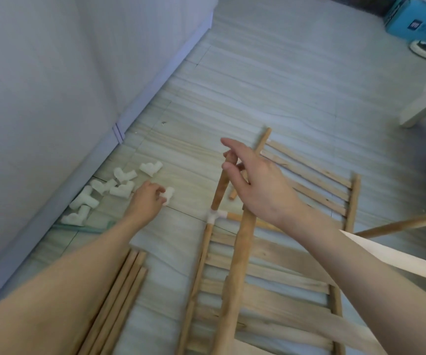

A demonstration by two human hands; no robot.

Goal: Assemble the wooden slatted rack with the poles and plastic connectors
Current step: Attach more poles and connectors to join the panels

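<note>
1. The partly built rack lies flat on the floor (pixel 271 80): a near slatted panel (pixel 271 278) and a far slatted panel (pixel 317 180), joined along the left side by a pole (pixel 199 272) that runs up into a white fitted connector (pixel 213 217). A short upper pole (pixel 222 185) rises from that connector, and a cross pole (pixel 235 216) leaves it to the right.
2. The right hand (pixel 260 185) hovers over the top of the upper pole with fingers spread and relaxed; the thumb and a fingertip sit at the pole's end, but whether they pinch it cannot be told. A thicker loose pole (pixel 240 265) lies under the wrist.
3. The left hand (pixel 146 201) reaches out to the left, fingers curled on a single white connector (pixel 168 196). The two hands are well apart.
4. Just beyond lies a heap of spare connectors (pixel 109 188) beside the wall (pixel 53 85). A bundle of spare poles (pixel 119 298) lies under the left forearm. A blue box (pixel 417 21) stands far off.
5. Risks, as judgement: the upper pole stands free at its top, so pressing a connector on at a slant could lever it out of the fitted joint. A connector turned the wrong way would leave its side socket facing away from the panel. The loose pole could roll and knock the frame askew.
</note>
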